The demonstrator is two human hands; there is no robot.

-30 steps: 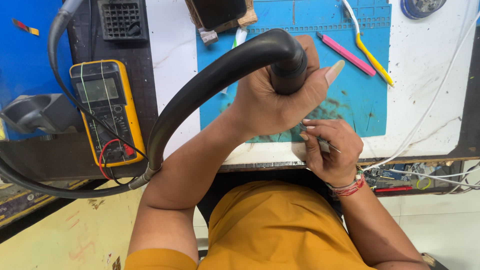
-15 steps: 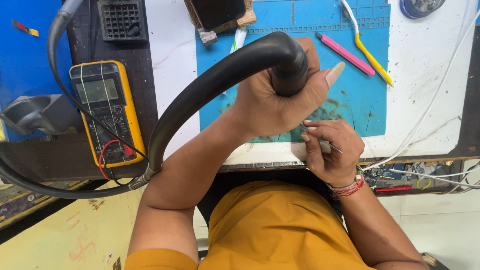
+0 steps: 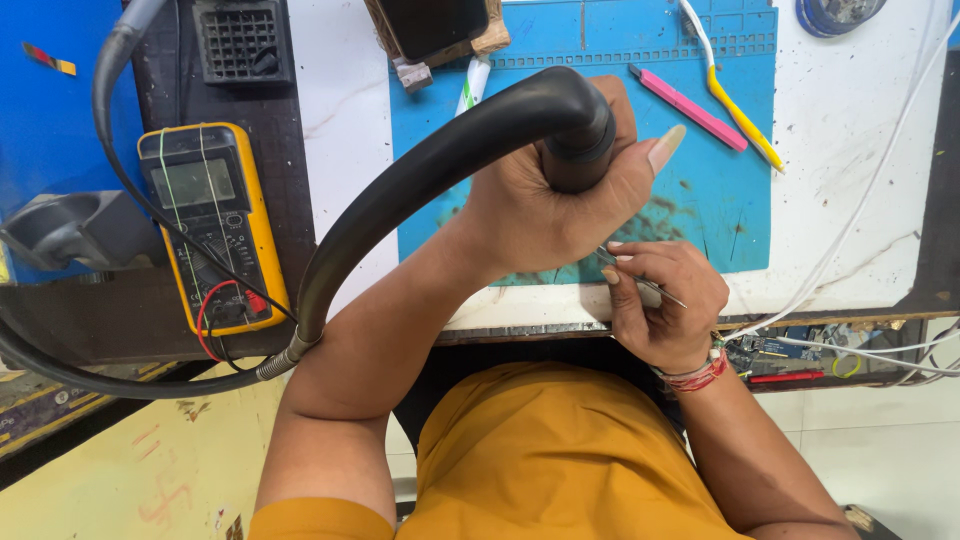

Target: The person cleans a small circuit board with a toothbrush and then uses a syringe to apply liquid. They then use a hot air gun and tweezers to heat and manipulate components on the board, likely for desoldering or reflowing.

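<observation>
Nothing has shifted since the earlier frames: my left hand (image 3: 555, 205) is still wrapped tight around the black nozzle (image 3: 575, 150) of the thick hose (image 3: 400, 200), centre of frame over the blue mat (image 3: 720, 190). My right hand (image 3: 665, 300), just below it, pinches thin tweezers (image 3: 640, 283) at the mat's lower edge. I'd judge steadiness matters most: nozzle upright, tweezer tips braced, whatever lies beneath stays hidden from me.

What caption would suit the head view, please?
Left hand grips a black hose nozzle over a blue mat; right hand holds tweezers.
</observation>
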